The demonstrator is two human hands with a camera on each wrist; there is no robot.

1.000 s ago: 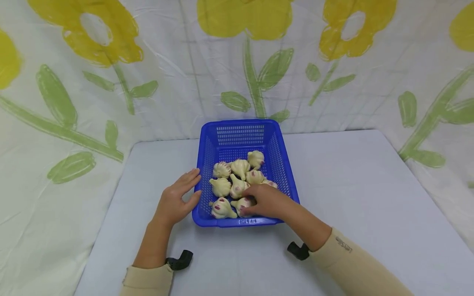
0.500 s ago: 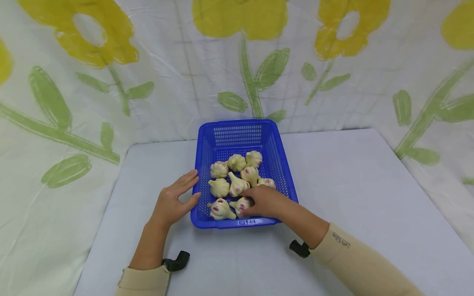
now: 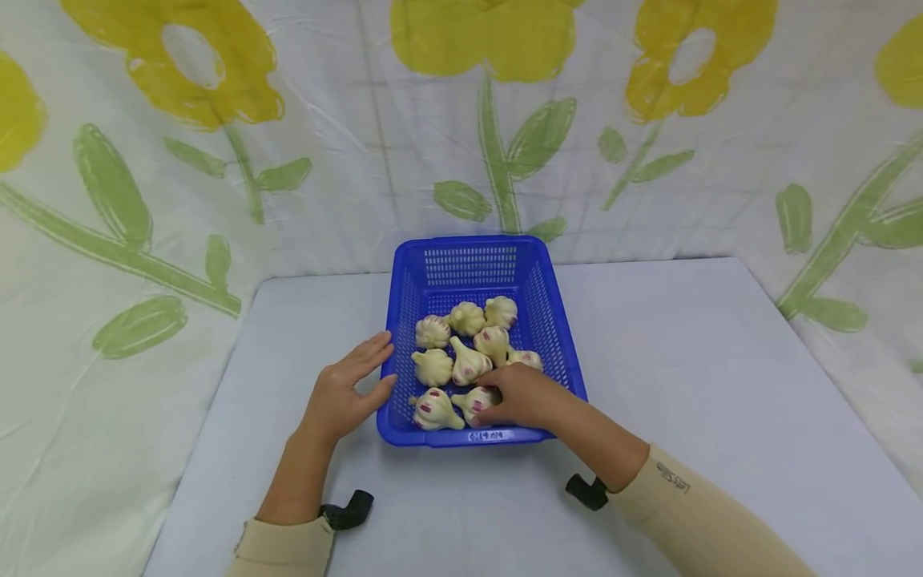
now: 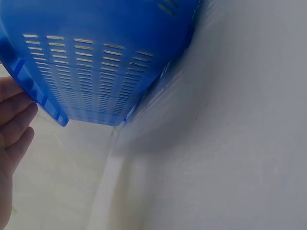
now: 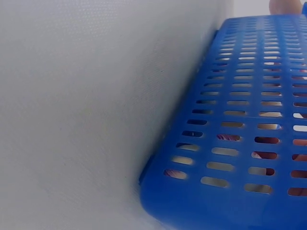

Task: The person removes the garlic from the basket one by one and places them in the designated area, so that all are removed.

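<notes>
A blue plastic basket (image 3: 481, 435) holds several garlic bulbs, cream with purple-red patches. My right hand (image 3: 530, 394) reaches over its near right side, thumb and fingers curled round a garlic bulb (image 3: 472, 403) by the front wall. To the left of that lies another bulb (image 3: 436, 409), and a bulb with an upright stem (image 3: 470, 365) lies just behind the fingertips. My left hand (image 3: 346, 391) rests with straight, spread fingers at the basket's left rim, as its fingers (image 4: 17, 110) show at the rim in the left wrist view. In the right wrist view, the slotted basket wall (image 5: 235, 124) mostly hides the right hand.
The basket stands on a white-covered table (image 3: 663, 361), close to the back edge. Behind it hangs a white cloth (image 3: 346, 136) with painted yellow flowers. A black wrist mount shows at the left wrist (image 3: 348, 510) and at the right (image 3: 586, 491).
Two bulbs in the middle and back of the basket have shifted and turned since a second ago. Both hands stay in nearly the same places; the head view sways slightly.
</notes>
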